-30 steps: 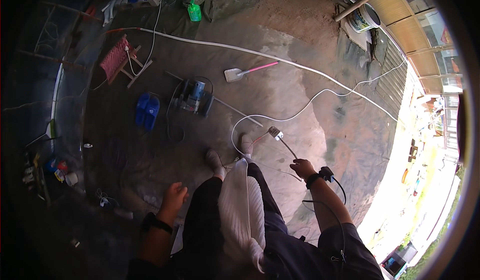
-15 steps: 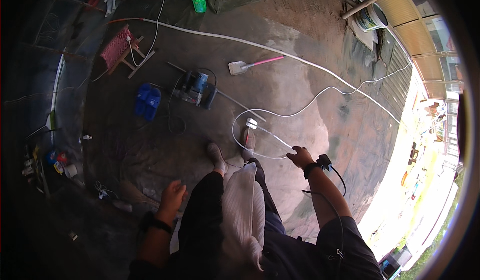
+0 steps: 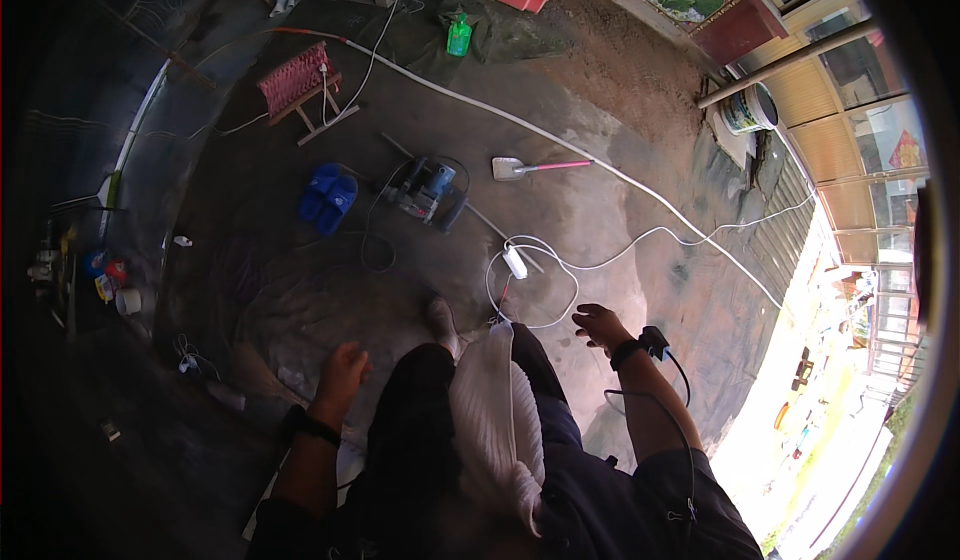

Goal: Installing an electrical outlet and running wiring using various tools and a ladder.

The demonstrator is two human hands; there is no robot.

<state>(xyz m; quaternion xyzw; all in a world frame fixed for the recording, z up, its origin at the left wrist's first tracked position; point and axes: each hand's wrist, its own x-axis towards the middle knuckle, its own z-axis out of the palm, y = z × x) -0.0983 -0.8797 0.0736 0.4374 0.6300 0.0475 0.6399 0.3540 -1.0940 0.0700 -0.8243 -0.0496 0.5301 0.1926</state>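
Dark at the left, burnt out at the right.
Lit by strong daylight from the right, blown to white over the outdoor strip (image 3: 770, 430) at lower right; fading across the floor (image 3: 600, 205) from pale right of centre to near black at far left. Dim and reddish on the left hand (image 3: 343, 375), dusky on the right hand (image 3: 600, 328) too. Murky in the lower-left shadows, bowed along the yellow panels (image 3: 815, 140) at upper right, blacked out in the corners.
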